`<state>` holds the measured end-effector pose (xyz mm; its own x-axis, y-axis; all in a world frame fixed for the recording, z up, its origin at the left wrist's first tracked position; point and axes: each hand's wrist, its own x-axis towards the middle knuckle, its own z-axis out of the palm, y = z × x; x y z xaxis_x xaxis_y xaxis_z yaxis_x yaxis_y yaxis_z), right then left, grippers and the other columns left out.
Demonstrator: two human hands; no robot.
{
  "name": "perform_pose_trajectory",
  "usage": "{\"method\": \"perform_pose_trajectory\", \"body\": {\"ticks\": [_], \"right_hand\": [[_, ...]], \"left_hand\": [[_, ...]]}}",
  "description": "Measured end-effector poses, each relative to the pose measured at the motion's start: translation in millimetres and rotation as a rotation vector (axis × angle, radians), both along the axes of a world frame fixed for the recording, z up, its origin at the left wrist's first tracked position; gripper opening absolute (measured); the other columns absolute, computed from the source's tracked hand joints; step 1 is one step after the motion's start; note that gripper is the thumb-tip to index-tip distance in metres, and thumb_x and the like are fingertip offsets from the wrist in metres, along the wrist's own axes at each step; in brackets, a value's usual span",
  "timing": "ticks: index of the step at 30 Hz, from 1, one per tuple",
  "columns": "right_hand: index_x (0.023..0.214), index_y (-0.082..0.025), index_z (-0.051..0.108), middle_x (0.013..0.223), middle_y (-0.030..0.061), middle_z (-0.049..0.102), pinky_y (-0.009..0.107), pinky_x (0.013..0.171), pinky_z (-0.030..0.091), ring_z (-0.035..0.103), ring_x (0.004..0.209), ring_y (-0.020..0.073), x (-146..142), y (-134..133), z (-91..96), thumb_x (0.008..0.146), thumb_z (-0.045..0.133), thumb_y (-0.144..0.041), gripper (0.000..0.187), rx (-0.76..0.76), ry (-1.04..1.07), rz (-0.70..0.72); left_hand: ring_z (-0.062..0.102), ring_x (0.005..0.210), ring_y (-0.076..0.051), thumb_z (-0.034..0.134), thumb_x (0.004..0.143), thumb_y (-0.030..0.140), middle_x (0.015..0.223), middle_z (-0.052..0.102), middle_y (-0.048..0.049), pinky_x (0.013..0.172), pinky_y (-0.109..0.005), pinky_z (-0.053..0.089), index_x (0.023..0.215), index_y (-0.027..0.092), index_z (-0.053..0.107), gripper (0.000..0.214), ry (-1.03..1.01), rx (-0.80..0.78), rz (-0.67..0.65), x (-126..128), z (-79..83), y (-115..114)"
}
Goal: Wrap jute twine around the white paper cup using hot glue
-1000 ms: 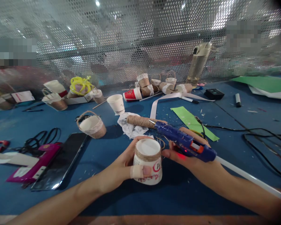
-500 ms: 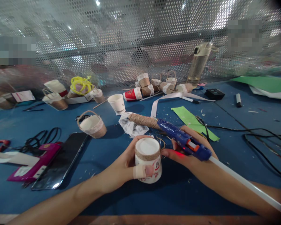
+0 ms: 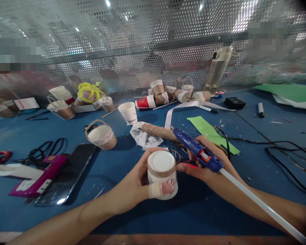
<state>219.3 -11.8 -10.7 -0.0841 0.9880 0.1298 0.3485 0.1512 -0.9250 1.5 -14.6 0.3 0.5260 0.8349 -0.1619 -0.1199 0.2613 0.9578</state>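
An upside-down white paper cup (image 3: 161, 180) is gripped by my left hand (image 3: 140, 180), whose thumb has a bandage and presses across the cup's front. Brown twine (image 3: 162, 172) circles the cup near its upturned base, and a loose end curls out on the right. My right hand (image 3: 206, 163) is closed around a blue hot glue gun (image 3: 197, 149) with a long white glue stick (image 3: 262, 202) out of its back. The gun's nozzle points up and left, apart from the cup. Right-hand fingertips are close to the twine; whether they pinch it I cannot tell.
Behind the cup lie a twine roll (image 3: 159, 132) and a white cup (image 3: 128, 112). To the left are a small twine-wrapped basket (image 3: 101, 136), a phone (image 3: 68, 173) and a purple tool (image 3: 40, 178). Green paper (image 3: 211, 132) and black cables (image 3: 267, 140) lie right. A water bottle (image 3: 218, 73) stands behind.
The glue gun has tilted, its rear end swinging down and left. My left thumb has slid slightly right across the cup. The cup stays nearly in place.
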Motion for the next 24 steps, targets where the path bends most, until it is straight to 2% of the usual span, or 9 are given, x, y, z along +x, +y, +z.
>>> {"method": "perform_pose_trajectory", "body": {"ticks": [5,8,13,17,21,24], "right_hand": [[0.085,-0.025,0.05,0.077,-0.0062,0.056,0.024,0.059,0.043,0.051,0.065,0.0119,1,0,-3.5,0.066,0.085,-0.044,0.044,-0.006,0.072,0.004],[0.087,-0.025,0.051,0.076,-0.0049,0.058,0.026,0.061,0.045,0.054,0.066,0.0134,1,0,0.1,0.07,0.083,-0.038,0.038,-0.002,0.017,0.053],[0.085,-0.024,0.054,0.08,-0.0006,0.065,0.028,0.061,0.047,0.061,0.072,0.0181,2,4,1.1,0.078,0.074,-0.029,0.022,0.015,-0.054,0.012],[0.088,-0.024,0.056,0.085,0.0015,0.068,0.027,0.057,0.045,0.063,0.075,0.0188,5,6,-2.1,0.085,0.067,-0.029,0.013,0.019,-0.081,0.022],[0.088,-0.024,0.058,0.079,-0.0003,0.066,0.027,0.053,0.042,0.058,0.063,0.0157,7,5,-3.6,0.085,0.069,-0.034,0.015,0.03,-0.027,0.014],[0.087,-0.026,0.06,0.085,0.0004,0.068,0.029,0.057,0.046,0.063,0.071,0.0181,7,1,-1.7,0.083,0.072,-0.033,0.015,0.113,0.05,-0.016]], "left_hand": [[0.061,0.102,-0.024,0.083,0.068,0.027,0.109,0.066,-0.0034,0.09,-0.036,0.046,0.121,0.029,0.054,0.06,-0.115,0.016,0.013,-6,-6.4,3],[0.063,0.102,-0.026,0.082,0.067,0.026,0.109,0.067,-0.005,0.088,-0.036,0.048,0.122,0.028,0.054,0.061,-0.181,0.03,-0.007,-10,-8.4,5],[0.062,0.101,-0.03,0.08,0.067,0.029,0.105,0.062,-0.0066,0.084,-0.042,0.05,0.119,0.027,0.054,0.058,-0.267,0.048,-0.082,-8,-0.6,5],[0.062,0.097,-0.029,0.08,0.064,0.029,0.104,0.061,-0.0071,0.083,-0.043,0.048,0.114,0.025,0.058,0.055,-0.328,0.04,-0.143,-6,4.6,5],[0.062,0.097,-0.03,0.08,0.061,0.026,0.105,0.064,-0.0071,0.08,-0.04,0.049,0.113,0.024,0.061,0.056,-0.365,-0.007,-0.079,-6,1.9,7],[0.063,0.1,-0.03,0.081,0.061,0.025,0.106,0.07,-0.0083,0.083,-0.039,0.049,0.115,0.022,0.064,0.057,-0.306,-0.049,-0.01,-9,-4.1,10]]}}
